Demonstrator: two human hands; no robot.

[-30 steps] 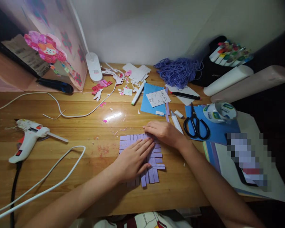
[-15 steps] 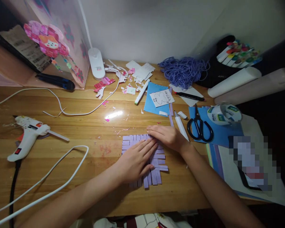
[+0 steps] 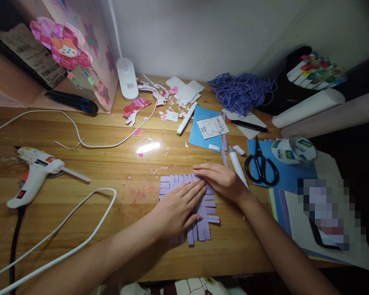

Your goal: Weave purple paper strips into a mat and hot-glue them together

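A mat of woven purple paper strips [image 3: 203, 230] lies flat on the wooden desk, with loose strip ends sticking out at its right and bottom edges. My left hand [image 3: 178, 209] rests palm down across its middle, fingers stretched out and thumb apart. Over the mat's top right corner lies my right hand [image 3: 219, 178], its fingers extended and close together, tips near the left hand's fingertips. The right thumb and whatever is beneath that hand are hidden. Just right of it lies an uncapped white marker [image 3: 238, 164], with its cap [image 3: 239, 150] close by.
Black scissors [image 3: 261, 166] and a tape roll [image 3: 293, 150] lie on blue paper at right. A glue gun [image 3: 37, 172] and white cable [image 3: 92, 233] occupy the left. Purple cord [image 3: 241, 93], paper scraps [image 3: 137, 106] and a drawn card [image 3: 212, 127] are farther back.
The camera view has shifted slightly. Both hands stay in nearly the same place on the purple mat.
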